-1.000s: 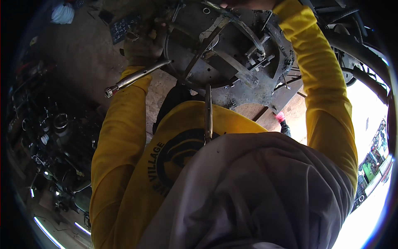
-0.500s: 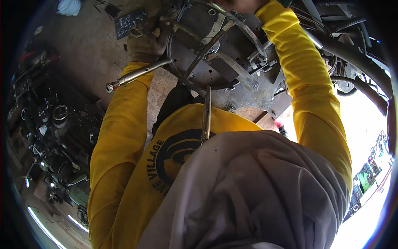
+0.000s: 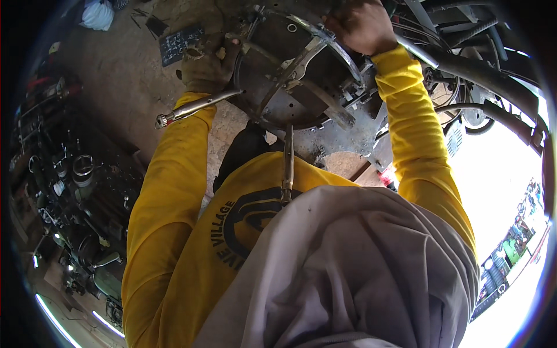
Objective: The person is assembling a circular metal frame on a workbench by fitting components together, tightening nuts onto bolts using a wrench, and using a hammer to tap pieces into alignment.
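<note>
A round metal frame point(image 3: 316, 120) with crossbars and a curved rim stands in front of me on a flat steel plate. My left hand point(image 3: 203, 71), in a worn, torn brown glove, is at the frame's left side; its fingers are bent around the end of a crossbar. My right hand point(image 3: 364, 28), bare, is closed at the far right of the rim; what lies under its fingers is mostly hidden. One metal rod point(image 3: 200, 108) sticks out left, over my left wrist. Another rod point(image 3: 288, 165) points back toward my chest.
Dark machine parts and tools point(image 3: 84, 171) crowd the left side. On the far floor lie a dark plate with pale markings point(image 3: 181, 44) and a white bag point(image 3: 97, 14). Thick pipes point(image 3: 476, 72) and cables run along the right, beside a bright opening.
My right hand has come nearer to me and into fuller view. The upper crossbar and curved bar have shifted nearer too. My left hand stays at about the same place.
</note>
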A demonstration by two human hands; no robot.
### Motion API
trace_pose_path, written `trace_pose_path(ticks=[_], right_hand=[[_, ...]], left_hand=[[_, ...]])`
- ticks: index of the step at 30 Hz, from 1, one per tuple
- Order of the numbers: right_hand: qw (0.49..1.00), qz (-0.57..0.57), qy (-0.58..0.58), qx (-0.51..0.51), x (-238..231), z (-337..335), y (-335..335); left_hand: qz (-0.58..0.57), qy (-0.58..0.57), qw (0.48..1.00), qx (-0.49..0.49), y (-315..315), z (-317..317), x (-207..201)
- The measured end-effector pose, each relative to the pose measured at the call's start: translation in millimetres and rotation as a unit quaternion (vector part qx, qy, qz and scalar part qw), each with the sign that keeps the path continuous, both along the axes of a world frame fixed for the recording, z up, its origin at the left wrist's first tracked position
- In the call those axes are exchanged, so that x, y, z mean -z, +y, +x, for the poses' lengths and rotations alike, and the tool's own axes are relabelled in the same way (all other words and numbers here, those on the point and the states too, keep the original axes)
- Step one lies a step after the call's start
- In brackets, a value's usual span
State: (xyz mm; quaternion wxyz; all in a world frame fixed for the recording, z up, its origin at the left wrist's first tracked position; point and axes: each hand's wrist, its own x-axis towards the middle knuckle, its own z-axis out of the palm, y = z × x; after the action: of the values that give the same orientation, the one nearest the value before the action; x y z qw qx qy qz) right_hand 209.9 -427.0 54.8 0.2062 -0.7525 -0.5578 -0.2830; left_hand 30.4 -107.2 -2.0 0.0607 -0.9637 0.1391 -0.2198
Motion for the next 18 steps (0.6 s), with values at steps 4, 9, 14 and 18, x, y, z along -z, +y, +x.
trace_pose_path(ticks=[4, 9, 14, 18], right_hand=[[0.972, -0.144, 0.123, 0.139, -12, -17, 3], [0.974, -0.117, 0.137, 0.139, -17, -34, -13], [0.979, -0.099, 0.126, 0.125, -17, -26, -13], [0.986, -0.069, 0.074, 0.131, -15, -25, -10]], left_hand=[[0.019, -0.003, 1.0, -0.014, -6, -3, -5], [0.011, 0.03, 0.999, -0.034, 0, -1, -4], [0.043, -0.038, 0.998, -0.004, -5, -5, -12], [-0.071, 0.024, 0.996, -0.044, -7, -1, -13]])
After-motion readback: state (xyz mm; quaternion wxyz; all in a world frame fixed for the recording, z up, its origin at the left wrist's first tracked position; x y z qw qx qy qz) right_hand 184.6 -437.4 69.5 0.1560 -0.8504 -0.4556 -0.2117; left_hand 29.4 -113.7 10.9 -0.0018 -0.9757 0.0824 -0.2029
